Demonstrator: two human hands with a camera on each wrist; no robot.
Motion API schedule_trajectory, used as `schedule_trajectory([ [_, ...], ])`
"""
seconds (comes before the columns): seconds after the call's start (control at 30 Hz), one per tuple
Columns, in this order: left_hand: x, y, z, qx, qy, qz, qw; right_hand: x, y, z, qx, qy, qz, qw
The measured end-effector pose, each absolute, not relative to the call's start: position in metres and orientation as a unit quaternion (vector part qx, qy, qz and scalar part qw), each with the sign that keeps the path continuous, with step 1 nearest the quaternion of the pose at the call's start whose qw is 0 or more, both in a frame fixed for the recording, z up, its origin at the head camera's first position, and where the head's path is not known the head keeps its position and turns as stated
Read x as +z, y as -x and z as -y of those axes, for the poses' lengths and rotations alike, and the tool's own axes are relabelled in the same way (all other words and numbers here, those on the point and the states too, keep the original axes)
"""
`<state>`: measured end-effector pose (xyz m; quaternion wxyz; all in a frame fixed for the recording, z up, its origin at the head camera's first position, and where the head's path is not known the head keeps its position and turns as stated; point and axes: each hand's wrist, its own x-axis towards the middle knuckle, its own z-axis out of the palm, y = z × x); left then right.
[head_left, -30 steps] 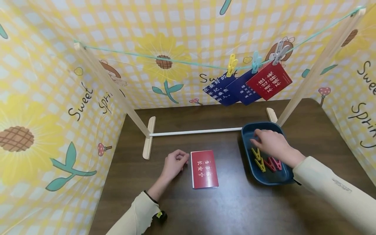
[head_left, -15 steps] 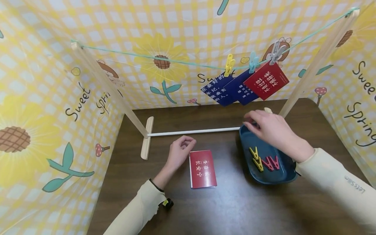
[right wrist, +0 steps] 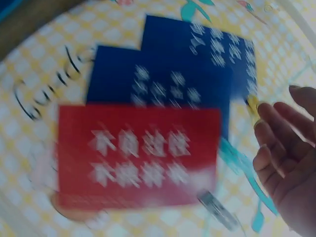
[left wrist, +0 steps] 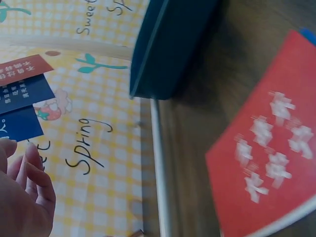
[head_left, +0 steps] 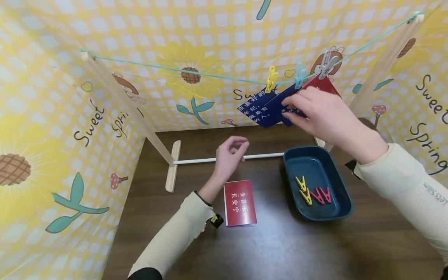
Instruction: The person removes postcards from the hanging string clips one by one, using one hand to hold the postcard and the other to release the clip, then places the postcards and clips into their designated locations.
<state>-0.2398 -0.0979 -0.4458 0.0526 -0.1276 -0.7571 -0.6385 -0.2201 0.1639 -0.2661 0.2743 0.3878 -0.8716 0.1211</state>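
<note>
From the head, the right hand (head_left: 325,112), thumb apart, gripping nothing, hangs before cards (head_left: 260,116) that pegs (head_left: 270,81) seemingly keep on the string (head_left: 140,63). The left wrist shows an empty, loosely curled left hand (left wrist: 27,195), cards beyond it; the right wrist, cards beside the right hand.

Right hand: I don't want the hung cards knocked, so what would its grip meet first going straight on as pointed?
Probably the leftmost blue card, hanging from the yellow clip: in the head view the right hand points that way. Depth is unclear, so the hand might pass in front.
</note>
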Motion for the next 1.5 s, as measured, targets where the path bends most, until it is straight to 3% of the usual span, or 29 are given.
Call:
schedule_trajectory([
  [0.33, -0.428, 0.264, 0.081, -0.715, 0.122, 0.685, 0.065, -0.205, 0.244, -0.166, 0.145, -0.370, 0.873, 0.284],
  [0.63, -0.426, 0.271, 0.071, -0.729, 0.118, 0.671, 0.066, -0.200, 0.274, -0.153, 0.127, -0.315, 0.931, 0.131],
  [0.73, -0.426, 0.273, 0.069, -0.729, 0.119, 0.671, 0.066, -0.202, 0.278, -0.150, 0.120, -0.306, 0.938, 0.108],
  [1.5, -0.426, 0.275, 0.068, -0.715, 0.153, 0.674, 0.105, -0.208, 0.283, -0.145, 0.163, -0.320, 0.929, 0.085],
])
